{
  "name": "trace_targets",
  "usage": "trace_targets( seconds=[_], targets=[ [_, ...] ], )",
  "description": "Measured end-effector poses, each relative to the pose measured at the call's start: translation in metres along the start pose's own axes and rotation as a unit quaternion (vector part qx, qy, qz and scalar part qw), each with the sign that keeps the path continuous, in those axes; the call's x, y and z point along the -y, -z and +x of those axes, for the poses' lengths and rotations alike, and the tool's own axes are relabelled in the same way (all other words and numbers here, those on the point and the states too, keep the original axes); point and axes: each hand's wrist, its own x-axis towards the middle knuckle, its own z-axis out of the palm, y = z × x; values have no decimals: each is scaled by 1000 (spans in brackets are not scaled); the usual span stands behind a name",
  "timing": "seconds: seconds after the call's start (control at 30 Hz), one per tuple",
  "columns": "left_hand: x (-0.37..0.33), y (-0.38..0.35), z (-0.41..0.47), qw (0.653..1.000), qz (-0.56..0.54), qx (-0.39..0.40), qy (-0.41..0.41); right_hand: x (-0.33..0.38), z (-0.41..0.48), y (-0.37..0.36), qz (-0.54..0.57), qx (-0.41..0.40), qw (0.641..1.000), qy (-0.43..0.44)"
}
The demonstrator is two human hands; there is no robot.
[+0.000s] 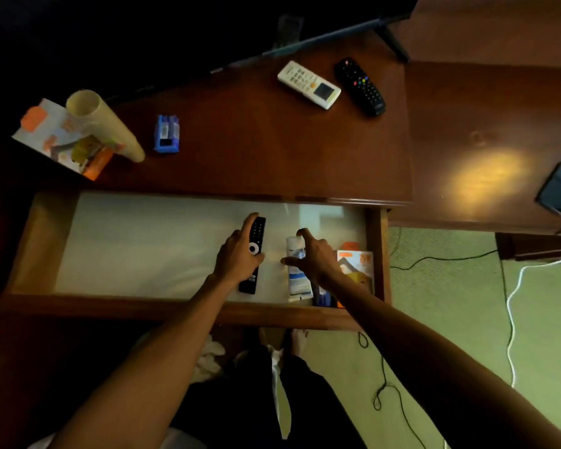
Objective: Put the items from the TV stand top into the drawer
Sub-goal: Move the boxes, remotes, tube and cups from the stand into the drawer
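Observation:
The drawer stands pulled out below the TV stand top. My left hand is shut on a long black remote that lies on the drawer's white floor. Just to its right, my right hand hovers with fingers spread over a white tube. An orange-and-white package lies at the drawer's right end. On the stand top rest a white remote, a black remote, a blue pack, a cream roll and a printed box.
A lower wooden desk joins the stand on the right, with a dark phone-like object at its edge. Black and white cables run across the green carpet. The TV's base stands at the back.

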Motion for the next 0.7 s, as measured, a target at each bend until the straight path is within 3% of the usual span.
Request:
trace_targets(
  seconds=[0.23,0.53,0.7],
  targets=[
    [12,-20,7,996,-35,38,72,-1,13,-18,-46,22,999,-10],
    [8,-19,23,988,-46,144,24,-19,12,-2,-197,42,979,25],
    [-3,-22,29,980,-67,184,17,-29,17,16,-221,91,970,44]
  ],
)
